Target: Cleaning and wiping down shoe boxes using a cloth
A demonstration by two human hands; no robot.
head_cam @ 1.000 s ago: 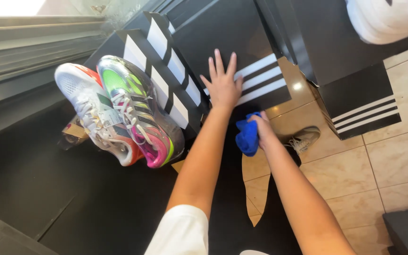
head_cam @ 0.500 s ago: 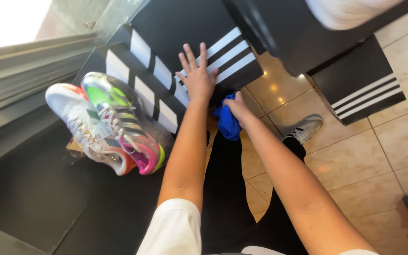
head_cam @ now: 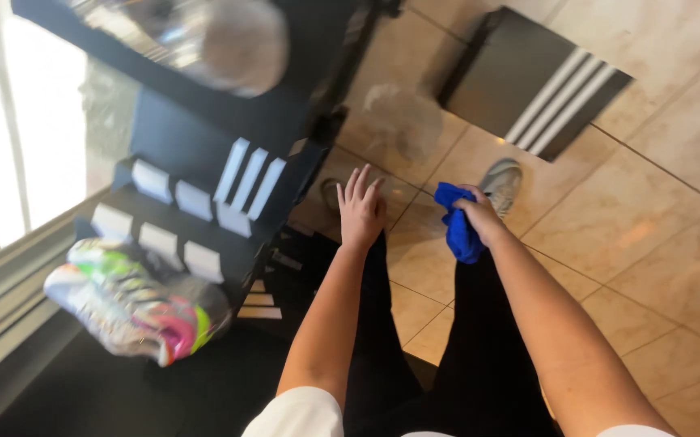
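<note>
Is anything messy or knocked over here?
Nothing looks spilled or broken. The colourful shoes lie tipped on their sides on the black ledge rather than standing, though that part is blurry. The right hand grips a bunched blue cloth; the left hand is open and empty.

Both bare arms reach forward from the bottom of the frame to its centre. The left hand (head_cam: 361, 212) is open and flat, fingers together and stretched upward. The right hand (head_cam: 479, 215) is closed in a fist, wrist slightly bent.
</note>
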